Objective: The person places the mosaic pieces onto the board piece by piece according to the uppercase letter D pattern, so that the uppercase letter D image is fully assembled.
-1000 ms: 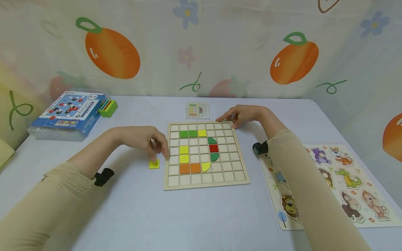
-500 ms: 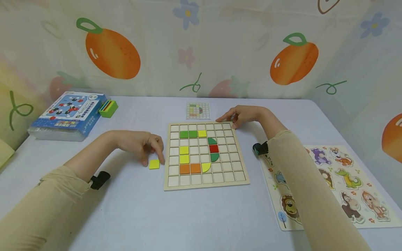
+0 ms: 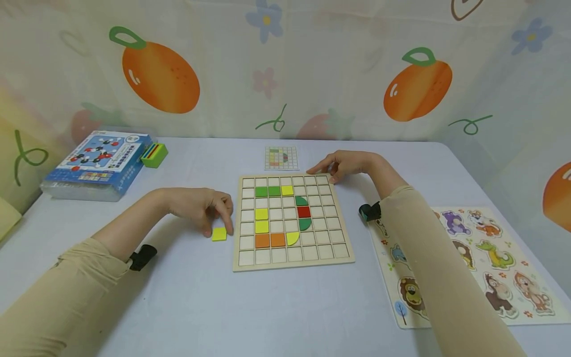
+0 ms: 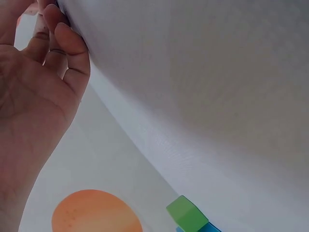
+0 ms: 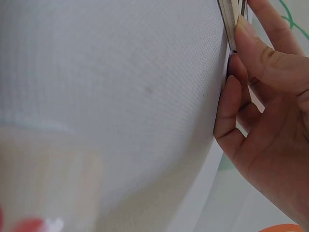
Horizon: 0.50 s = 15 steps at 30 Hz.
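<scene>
My left hand (image 3: pixel 196 206) is on the table left of the wooden grid board (image 3: pixel 276 214). Its thumb and index finger straddle a yellow square tile (image 3: pixel 219 234), with a gap showing on the index side. On the board lie green, yellow and orange square tiles, a red tile (image 3: pixel 304 211), green quarter-round pieces and a yellow quarter-round piece (image 3: pixel 292 238). At the board's far right corner, my right hand (image 3: pixel 345 163) holds it, index finger along the far edge and thumb at the right edge. The right wrist view shows the thumb against the board's edge (image 5: pixel 231 24).
A small printed pattern card (image 3: pixel 281 157) lies beyond the board. A boxed set (image 3: pixel 100 163) and a green block with coloured pieces (image 3: pixel 154 155) are at the back left. An animal puzzle board (image 3: pixel 482 267) lies right, partly under my right sleeve.
My left thumb has come off the top of the yellow tile to its left side, and the index finger has lowered on its right. The right hand and board have stayed put.
</scene>
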{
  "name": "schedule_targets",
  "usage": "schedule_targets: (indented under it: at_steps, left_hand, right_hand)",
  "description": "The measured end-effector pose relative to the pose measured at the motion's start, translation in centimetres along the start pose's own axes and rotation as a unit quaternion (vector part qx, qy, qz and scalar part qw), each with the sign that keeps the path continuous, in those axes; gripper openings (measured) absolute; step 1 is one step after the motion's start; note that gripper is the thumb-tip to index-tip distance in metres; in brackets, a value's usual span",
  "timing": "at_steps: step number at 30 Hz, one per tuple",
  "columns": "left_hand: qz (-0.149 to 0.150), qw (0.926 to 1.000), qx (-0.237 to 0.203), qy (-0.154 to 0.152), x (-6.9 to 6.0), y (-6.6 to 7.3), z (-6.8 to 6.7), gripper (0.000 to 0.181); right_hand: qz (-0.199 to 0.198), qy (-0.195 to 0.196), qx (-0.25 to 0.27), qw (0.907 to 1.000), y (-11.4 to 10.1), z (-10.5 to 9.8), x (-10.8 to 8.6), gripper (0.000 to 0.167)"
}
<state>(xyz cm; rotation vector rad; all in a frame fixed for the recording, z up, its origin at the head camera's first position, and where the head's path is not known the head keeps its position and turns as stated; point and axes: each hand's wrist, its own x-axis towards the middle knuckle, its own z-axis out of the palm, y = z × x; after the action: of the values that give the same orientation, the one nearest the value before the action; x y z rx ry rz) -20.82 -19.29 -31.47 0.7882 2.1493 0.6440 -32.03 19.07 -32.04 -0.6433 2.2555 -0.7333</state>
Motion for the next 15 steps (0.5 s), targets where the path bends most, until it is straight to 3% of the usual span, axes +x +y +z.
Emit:
schedule_targets:
  at_steps: [15]
  left_hand:
    - [0.001,0.9995,0.017,0.026,0.3,0.04,0.27,0.029]
  right_hand:
    - [0.0,-0.001,-0.002,1.0,-0.04,-0.06,-0.06,0.06]
